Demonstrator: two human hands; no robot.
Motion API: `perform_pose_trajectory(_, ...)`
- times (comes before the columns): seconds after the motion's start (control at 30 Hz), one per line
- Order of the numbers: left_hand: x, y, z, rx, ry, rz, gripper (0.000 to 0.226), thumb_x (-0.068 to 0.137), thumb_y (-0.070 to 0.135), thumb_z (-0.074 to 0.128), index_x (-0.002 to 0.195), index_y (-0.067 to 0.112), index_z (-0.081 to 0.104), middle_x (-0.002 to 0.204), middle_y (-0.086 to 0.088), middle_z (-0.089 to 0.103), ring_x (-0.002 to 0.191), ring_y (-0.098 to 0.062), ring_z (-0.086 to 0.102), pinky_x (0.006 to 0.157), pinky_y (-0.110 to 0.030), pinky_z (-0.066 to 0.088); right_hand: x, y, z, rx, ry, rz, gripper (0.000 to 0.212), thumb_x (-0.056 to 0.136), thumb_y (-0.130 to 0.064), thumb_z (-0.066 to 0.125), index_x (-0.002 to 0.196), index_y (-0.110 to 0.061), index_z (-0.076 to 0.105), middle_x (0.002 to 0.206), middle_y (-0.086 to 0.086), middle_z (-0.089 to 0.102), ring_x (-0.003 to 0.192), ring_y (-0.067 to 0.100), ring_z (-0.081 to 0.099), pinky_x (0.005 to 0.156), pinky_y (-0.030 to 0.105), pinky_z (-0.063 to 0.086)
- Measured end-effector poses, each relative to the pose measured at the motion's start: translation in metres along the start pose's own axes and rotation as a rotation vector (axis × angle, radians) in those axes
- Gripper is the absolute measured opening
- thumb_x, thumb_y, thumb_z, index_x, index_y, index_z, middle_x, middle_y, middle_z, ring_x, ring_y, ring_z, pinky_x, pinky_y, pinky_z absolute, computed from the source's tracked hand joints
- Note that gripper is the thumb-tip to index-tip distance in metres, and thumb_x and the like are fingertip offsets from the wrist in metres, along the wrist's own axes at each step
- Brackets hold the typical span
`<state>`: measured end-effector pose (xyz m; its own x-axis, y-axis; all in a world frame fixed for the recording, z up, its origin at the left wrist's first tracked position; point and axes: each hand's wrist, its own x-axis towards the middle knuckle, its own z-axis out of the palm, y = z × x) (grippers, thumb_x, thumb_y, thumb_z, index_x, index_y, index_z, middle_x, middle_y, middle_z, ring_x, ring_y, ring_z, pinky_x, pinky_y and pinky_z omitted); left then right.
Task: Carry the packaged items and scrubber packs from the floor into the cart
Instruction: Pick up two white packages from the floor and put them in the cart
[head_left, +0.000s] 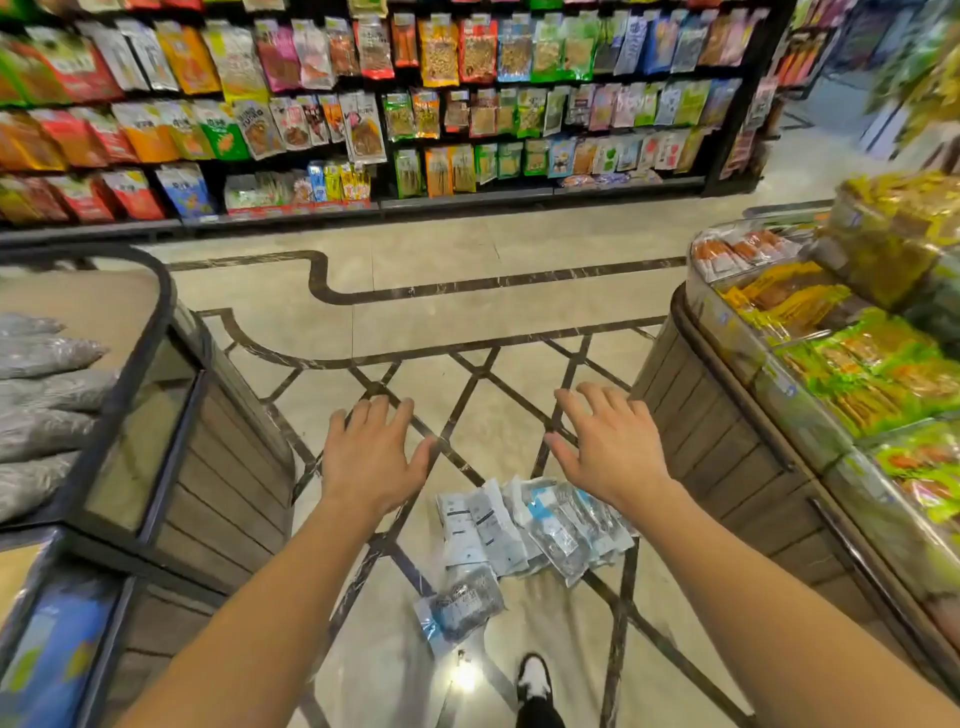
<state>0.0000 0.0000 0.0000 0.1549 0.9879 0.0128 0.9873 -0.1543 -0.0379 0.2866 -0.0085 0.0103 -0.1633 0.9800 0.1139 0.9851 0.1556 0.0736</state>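
A fanned pile of flat clear and white packs (530, 525) lies on the floor at 6 o'clock. One scrubber pack (460, 605) lies apart, at the pile's 7 o'clock.

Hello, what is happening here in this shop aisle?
A person stands between two display stands, both arms stretched forward. The left hand and right hand are open and hold nothing. A pile of flat packs and one separate scrubber pack lie on the tiled floor below, not picked up. No cart is in view.
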Motion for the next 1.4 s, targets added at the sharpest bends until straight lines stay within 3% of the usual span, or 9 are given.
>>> perform_pose_trajectory(0.2,0.075,0.005,0.044,0.058,-0.064,-0.062,0.069,0.09,0.055,0.036,0.129,0.01,0.071,0.115,-0.02,0.073,0.104,-0.041,0.068,0.091,-0.053,0.051,0.075,0.029,0.055,0.067,-0.118,-0.002,0.059,0.1,-0.058,0.049,0.147,-0.022,0.052,0.142,0.01,0.06,0.126,0.035,0.059,0.096,0.049,0.05)
perform_pose_trajectory(0.37,0.124,0.024,0.114,0.036,-0.11,-0.075,0.062,0.09,0.053,0.041,0.122,0.009,0.071,0.106,-0.019,0.074,0.097,-0.04,0.07,0.085,-0.052,0.055,0.125,0.043,0.142,0.116,-0.191,-0.059,0.06,0.101,-0.056,0.049,0.149,-0.02,0.051,0.141,0.01,0.06,0.127,0.035,0.058,0.096,0.048,0.05)
perform_pose_trajectory(0.47,0.137,0.035,0.188,0.005,-0.148,-0.056,0.058,0.09,0.05,0.047,0.122,0.009,0.072,0.106,-0.02,0.075,0.096,-0.04,0.071,0.084,-0.05,0.055,0.135,0.036,0.22,0.19,-0.227,-0.083,0.057,0.095,-0.052,0.051,0.135,-0.013,0.064,0.121,0.014,0.069,0.106,0.04,0.067,0.083,0.05,0.057)
perform_pose_trajectory(0.57,0.152,0.037,0.267,-0.053,-0.194,-0.062,0.062,0.093,0.05,0.044,0.131,0.007,0.068,0.116,-0.023,0.073,0.106,-0.043,0.068,0.089,-0.05,0.051,0.136,0.03,0.312,0.214,-0.251,-0.054,0.05,0.085,-0.044,0.072,0.121,-0.01,0.071,0.104,0.016,0.073,0.088,0.041,0.071,0.068,0.048,0.059)
perform_pose_trajectory(0.8,0.17,0.029,0.489,-0.174,-0.202,-0.095,0.056,0.09,0.045,0.052,0.125,0.005,0.07,0.104,-0.021,0.073,0.095,-0.043,0.069,0.08,-0.047,0.052,0.141,-0.011,0.529,0.284,-0.336,-0.038,0.056,0.087,-0.046,0.055,0.128,-0.011,0.066,0.114,0.019,0.071,0.101,0.045,0.067,0.075,0.05,0.056)
perform_pose_trajectory(1.03,0.184,0.028,0.689,-0.125,-0.378,-0.179,0.057,0.105,0.049,0.039,0.15,0.015,0.047,0.138,-0.011,0.06,0.129,-0.034,0.054,0.106,-0.047,0.039,0.152,-0.047,0.717,0.218,-0.486,0.02,0.053,0.101,-0.049,0.053,0.143,-0.016,0.051,0.128,0.013,0.062,0.119,0.037,0.058,0.088,0.045,0.051)
perform_pose_trajectory(1.13,0.196,0.027,0.748,-0.067,-0.385,-0.166,0.061,0.105,0.052,0.038,0.154,0.015,0.041,0.142,-0.012,0.057,0.131,-0.033,0.054,0.107,-0.046,0.041,0.154,-0.06,0.77,0.218,-0.5,0.086,0.058,0.101,-0.052,0.053,0.144,-0.015,0.044,0.128,0.013,0.061,0.119,0.036,0.058,0.091,0.047,0.051)
perform_pose_trajectory(1.27,0.214,0.023,0.802,-0.046,-0.453,-0.201,0.065,0.106,0.054,0.036,0.158,0.015,0.031,0.146,-0.014,0.054,0.133,-0.035,0.053,0.105,-0.048,0.042,0.162,-0.073,0.813,0.35,-0.498,0.284,0.087,0.094,-0.057,0.066,0.156,-0.011,0.025,0.136,0.017,0.052,0.127,0.04,0.053,0.096,0.049,0.049)
perform_pose_trajectory(1.4,0.212,0.027,0.845,-0.358,-0.531,-0.365,0.068,0.104,0.058,0.043,0.154,0.013,0.029,0.14,-0.018,0.055,0.125,-0.04,0.057,0.098,-0.05,0.048,0.166,-0.077,0.83,0.339,-0.495,0.368,0.095,0.089,-0.057,0.074,0.152,-0.006,0.025,0.136,0.02,0.049,0.127,0.041,0.053,0.097,0.049,0.049)
